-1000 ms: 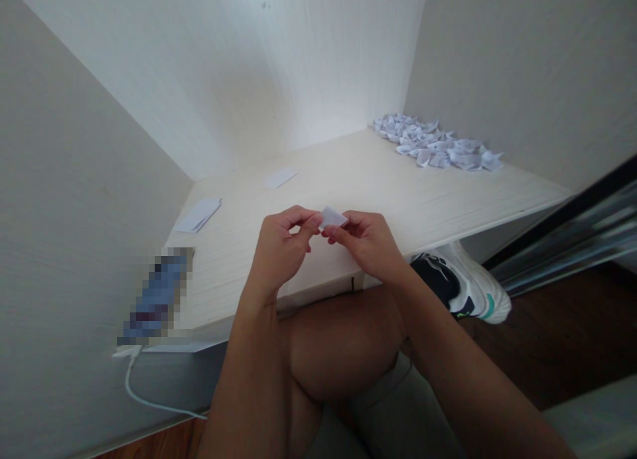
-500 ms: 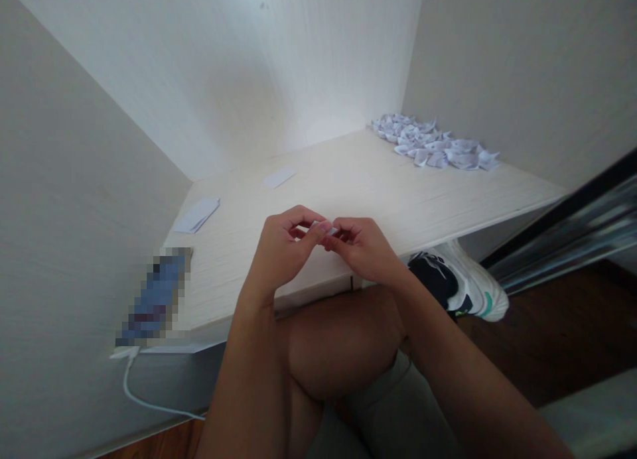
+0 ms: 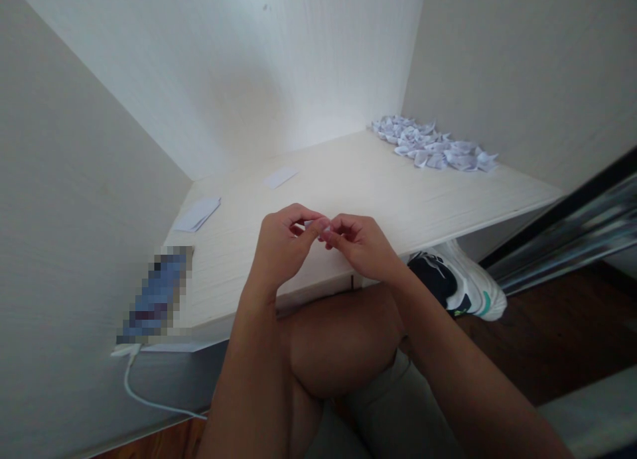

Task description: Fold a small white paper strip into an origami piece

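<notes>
Over the front edge of the pale desk (image 3: 343, 174), my left hand (image 3: 288, 243) and my right hand (image 3: 358, 243) meet at the fingertips. Between them they pinch a small piece of white paper (image 3: 311, 225), mostly covered by the fingers. Both thumbs press on it from the near side. Beyond my left hand lies a single paper slip (image 3: 281, 177), flat on the desk. Farther left is a small stack of white paper sheets (image 3: 198, 213). Many folded paper pieces (image 3: 432, 144) are heaped at the back right, against the side panel.
At the desk's left edge lies a blurred-out flat device (image 3: 156, 296) with a white cable (image 3: 142, 396) hanging down. My crossed leg (image 3: 343, 343) is under the desk, with a white and black shoe (image 3: 462, 283) showing at the right. Panels enclose the desk's back and sides.
My fingertips have drawn closer together over the paper, and less of it shows. My right hand has shifted slightly left. The papers on the desk stay where they were.
</notes>
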A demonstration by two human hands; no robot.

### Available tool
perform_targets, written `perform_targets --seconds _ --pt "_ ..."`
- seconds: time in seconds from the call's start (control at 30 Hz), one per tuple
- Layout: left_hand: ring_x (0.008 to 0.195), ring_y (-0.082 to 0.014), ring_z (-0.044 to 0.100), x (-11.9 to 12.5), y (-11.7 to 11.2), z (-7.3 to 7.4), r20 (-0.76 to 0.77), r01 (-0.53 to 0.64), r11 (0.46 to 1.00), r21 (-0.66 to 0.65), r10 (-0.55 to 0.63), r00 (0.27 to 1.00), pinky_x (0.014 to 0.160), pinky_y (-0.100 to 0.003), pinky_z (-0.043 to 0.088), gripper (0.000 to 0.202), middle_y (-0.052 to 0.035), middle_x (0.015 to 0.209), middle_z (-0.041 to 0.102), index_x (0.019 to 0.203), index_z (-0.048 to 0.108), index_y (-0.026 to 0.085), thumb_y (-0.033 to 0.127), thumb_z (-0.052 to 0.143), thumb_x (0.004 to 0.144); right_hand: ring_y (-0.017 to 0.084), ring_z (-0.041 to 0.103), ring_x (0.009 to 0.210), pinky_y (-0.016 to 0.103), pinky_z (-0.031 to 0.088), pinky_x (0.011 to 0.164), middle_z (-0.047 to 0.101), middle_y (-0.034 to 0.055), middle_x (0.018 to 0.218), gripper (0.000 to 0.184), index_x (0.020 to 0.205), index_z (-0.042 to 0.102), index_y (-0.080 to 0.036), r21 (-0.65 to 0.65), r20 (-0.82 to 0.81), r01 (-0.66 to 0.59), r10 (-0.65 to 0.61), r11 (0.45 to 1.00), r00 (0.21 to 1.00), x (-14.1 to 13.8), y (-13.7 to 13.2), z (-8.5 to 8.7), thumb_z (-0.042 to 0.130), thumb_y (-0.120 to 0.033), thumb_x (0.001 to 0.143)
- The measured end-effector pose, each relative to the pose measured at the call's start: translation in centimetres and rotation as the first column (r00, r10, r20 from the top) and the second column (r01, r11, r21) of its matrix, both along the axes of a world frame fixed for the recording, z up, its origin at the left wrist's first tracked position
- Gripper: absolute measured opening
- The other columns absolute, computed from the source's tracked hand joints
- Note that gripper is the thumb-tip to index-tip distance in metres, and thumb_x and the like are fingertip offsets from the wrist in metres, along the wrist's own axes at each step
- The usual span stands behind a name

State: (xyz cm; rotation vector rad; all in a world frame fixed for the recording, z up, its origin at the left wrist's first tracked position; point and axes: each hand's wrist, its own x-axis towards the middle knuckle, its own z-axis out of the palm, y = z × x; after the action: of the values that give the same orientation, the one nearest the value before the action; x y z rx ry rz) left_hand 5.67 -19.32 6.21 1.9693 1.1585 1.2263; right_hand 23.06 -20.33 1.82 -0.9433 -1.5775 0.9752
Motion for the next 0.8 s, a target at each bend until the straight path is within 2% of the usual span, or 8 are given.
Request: perform_targets --seconds 0.13,0.3,0.43,0.53,0.63,0.73,0.8 --pt "0.064 -0.0138 0.062 0.51 0.09 -0.32 -0.018 -0.081 0.993 0.09 0.082 0.996 0.06 -0.027 0.048 0.013 -0.0018 0.077 0.076 0.075 0.076 0.02 0.026 0.073 0.086 0.015 0.059 0.067 0.029 0.042 0.064 0.069 0.0024 0.073 0.045 0.081 0.068 -0.018 0.004 -0.005 0.015 -0.015 1.0 1.0 -0.2 0.05 -0.21 0.073 -0.061 0.093" --pt "0.064 -0.0157 0.063 0.59 0.45 -0.88 -0.041 -0.003 1.0 -0.017 0.002 0.999 0.06 -0.029 0.046 0.016 -0.0033 0.079 0.076 0.086 0.078 0.019 0.033 0.071 0.088 0.016 0.061 0.071 0.03 0.045 0.067 0.07 0.0038 0.076 0.046 0.082 0.068 -0.018 0.007 0.007 0.006 -0.006 1.0 1.0 -0.23 0.08 -0.28 0.07 -0.063 0.094" --pt "0.063 -0.0146 0.057 0.35 0.5 -0.77 -0.034 -0.001 1.0 0.017 0.002 0.999 0.059 -0.029 0.041 0.018 -0.0018 0.073 0.073 0.073 0.074 0.02 0.032 0.074 0.086 0.015 0.06 0.07 0.03 0.043 0.066 0.07 0.0035 0.075 0.039 0.081 0.068 -0.017 0.004 0.013 -0.014 0.014 1.0 1.0 -0.13 0.09 -0.26 0.072 -0.055 0.094" --pt "0.068 -0.0163 0.061 0.18 0.47 -0.57 0.027 0.038 0.999 -0.035 -0.037 0.999 0.06 -0.029 0.043 0.015 -0.0028 0.076 0.076 0.077 0.079 0.021 0.034 0.076 0.085 0.015 0.061 0.071 0.03 0.044 0.068 0.071 0.0028 0.077 0.032 0.082 0.069 -0.018 0.007 0.004 -0.023 0.023 1.0 1.0 -0.07 0.22 -0.39 0.071 -0.047 0.095" --pt "0.071 -0.0172 0.065 0.02 0.44 -0.45 0.066 0.079 0.995 -0.063 -0.075 0.995 0.062 -0.03 0.045 0.016 -0.0032 0.075 0.076 0.076 0.081 0.021 0.034 0.077 0.085 0.015 0.06 0.072 0.031 0.043 0.068 0.07 0.0029 0.076 0.035 0.079 0.069 -0.018 0.003 -0.001 -0.036 0.036 0.999 0.999 -0.05 0.35 -0.5 0.073 -0.049 0.093" --pt "0.07 -0.0165 0.065 0.01 0.47 -0.49 0.075 0.075 0.997 -0.026 -0.072 0.995 0.062 -0.029 0.046 0.019 -0.0024 0.071 0.074 0.069 0.079 0.021 0.032 0.077 0.084 0.015 0.06 0.071 0.031 0.043 0.069 0.07 0.0023 0.074 0.038 0.078 0.07 -0.018 -0.013 -0.024 -0.066 0.066 0.998 0.998 -0.03 0.38 -0.34 0.075 -0.053 0.092" --pt "0.068 -0.0159 0.064 0.11 0.54 -0.61 0.117 0.069 0.996 -0.058 -0.061 0.991 0.061 -0.029 0.048 0.016 -0.0027 0.072 0.075 0.077 0.082 0.021 0.034 0.079 0.084 0.015 0.061 0.071 0.03 0.045 0.07 0.07 0.0019 0.075 0.039 0.079 0.07 -0.018 -0.025 -0.056 -0.084 0.083 0.996 0.995 0.03 0.4 -0.12 0.077 -0.055 0.09"
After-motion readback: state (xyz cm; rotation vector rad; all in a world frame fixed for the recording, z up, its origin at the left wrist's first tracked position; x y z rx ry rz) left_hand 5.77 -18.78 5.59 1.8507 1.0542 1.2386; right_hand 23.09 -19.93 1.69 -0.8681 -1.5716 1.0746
